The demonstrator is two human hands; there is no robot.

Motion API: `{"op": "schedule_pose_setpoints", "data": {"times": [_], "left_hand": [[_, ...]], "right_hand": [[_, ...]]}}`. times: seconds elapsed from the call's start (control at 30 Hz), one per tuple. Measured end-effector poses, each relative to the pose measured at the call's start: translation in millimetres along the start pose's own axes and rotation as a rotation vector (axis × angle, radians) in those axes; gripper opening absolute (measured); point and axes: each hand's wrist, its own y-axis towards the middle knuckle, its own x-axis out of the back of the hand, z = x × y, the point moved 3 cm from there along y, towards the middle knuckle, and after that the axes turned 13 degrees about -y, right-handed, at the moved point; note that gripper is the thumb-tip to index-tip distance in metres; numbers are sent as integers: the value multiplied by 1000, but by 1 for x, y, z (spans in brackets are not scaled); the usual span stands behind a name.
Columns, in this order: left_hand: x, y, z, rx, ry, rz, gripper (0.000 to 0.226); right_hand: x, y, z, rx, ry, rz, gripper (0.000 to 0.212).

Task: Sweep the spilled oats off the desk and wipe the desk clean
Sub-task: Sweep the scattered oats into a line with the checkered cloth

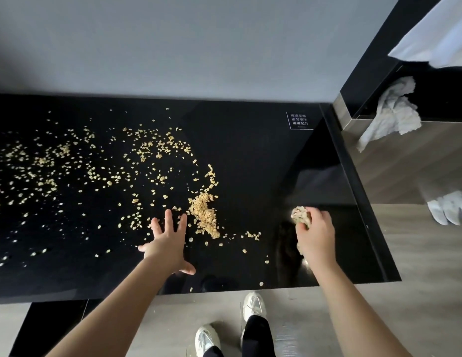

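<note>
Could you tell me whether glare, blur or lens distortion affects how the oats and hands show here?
Head view: the glossy black desk mirrors pale light near its right end; oats at centre are sharp, those at the far left edge smear; the right hand is slightly blurred, the left hand crisp; wide-angle distortion slants the desk's right edge.

One desk [250,140]; two hands [168,243] [315,235]; one oat heap [204,215]; one crumpled towel [389,117]; one sign [299,120].

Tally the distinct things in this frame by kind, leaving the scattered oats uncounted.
Hands: 2, left hand, right hand
Oat clump gripped by the right hand: 1
Shoes: 2
Crumpled white cloth: 1
Printed label: 1
Total: 7
</note>
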Motion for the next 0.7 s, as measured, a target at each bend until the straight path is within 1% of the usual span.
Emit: {"op": "schedule_pose_setpoints", "data": {"times": [0.07,0.17,0.3,0.43,0.53,0.57,0.6,0.7], "left_hand": [[0,-1,1,-8,13,0,141],[-1,-1,3,-20,27,-9,140],[-3,0,5,-34,30,-24,139],[-4,1,9,-48,19,-35,138],[-5,0,12,-58,20,-18,138],[-6,-1,13,-61,26,-15,138],[-6,-2,13,-64,33,-15,138],[-5,-8,15,-79,44,-13,136]], "right_hand": [[-21,-12,-4,-58,-42,56,23],[-46,-25,21,-45,22,55,13],[-74,-48,80,124,93,105,6],[-98,-66,127,238,208,221,10],[-91,-61,134,196,279,331,14],[-84,-60,130,183,300,340,13],[-73,-58,125,181,317,319,11],[-36,-55,94,165,315,186,12]]}}
